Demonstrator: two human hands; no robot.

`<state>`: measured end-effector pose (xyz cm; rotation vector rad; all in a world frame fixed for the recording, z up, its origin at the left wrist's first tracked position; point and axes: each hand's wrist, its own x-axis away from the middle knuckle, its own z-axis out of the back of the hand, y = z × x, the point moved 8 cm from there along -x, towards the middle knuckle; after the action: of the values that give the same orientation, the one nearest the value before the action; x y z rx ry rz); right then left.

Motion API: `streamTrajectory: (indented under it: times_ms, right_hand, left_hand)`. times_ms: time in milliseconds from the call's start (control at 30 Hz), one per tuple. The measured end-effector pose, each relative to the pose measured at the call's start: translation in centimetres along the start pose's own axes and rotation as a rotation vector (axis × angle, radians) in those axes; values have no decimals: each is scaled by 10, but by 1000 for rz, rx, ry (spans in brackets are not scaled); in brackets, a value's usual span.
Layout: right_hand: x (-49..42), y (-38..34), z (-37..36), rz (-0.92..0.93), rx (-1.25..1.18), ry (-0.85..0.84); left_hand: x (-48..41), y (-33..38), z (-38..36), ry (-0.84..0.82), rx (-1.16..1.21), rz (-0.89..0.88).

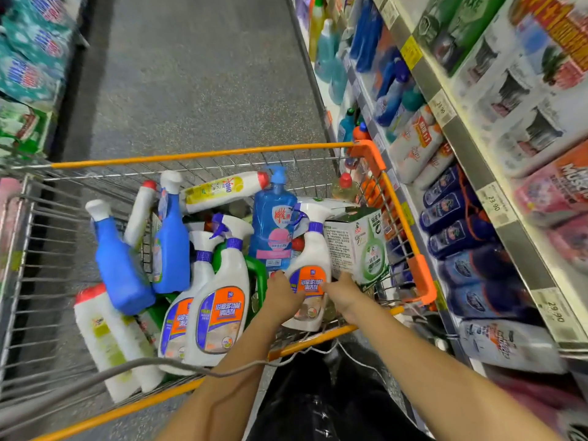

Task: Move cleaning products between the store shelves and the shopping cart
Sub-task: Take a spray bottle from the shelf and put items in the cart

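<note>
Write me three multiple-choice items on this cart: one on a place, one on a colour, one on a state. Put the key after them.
1. Where is the box?
A. at the left side of the cart
B. at the cart's right side
C. outside the cart

2. What colour is the pump bottle?
A. green
B. white
C. blue

3. What are the left hand and right hand doing?
A. both hold one spray bottle
B. both hang open, holding nothing
C. each holds a different bottle

Key:
1 B: the box stands inside the cart near its right wall, beside the held spray bottle.
2 C: its body and pump head are blue.
3 A: the two hands grip the same spray bottle, one on each side.
</note>
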<state>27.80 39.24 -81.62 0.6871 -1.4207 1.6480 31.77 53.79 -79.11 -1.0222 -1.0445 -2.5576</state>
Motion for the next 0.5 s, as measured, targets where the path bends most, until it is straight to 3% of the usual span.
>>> streamTrajectory:
  times_ms: [167,500]
  right_hand:
    - [-9,14,-18,-105,-22,-68]
    - [-2,7,-16,-72,-69,-49]
  left_hand:
    - [-14,-17,-19,-78,224,84]
    - [0,-11,-7,22,368,68]
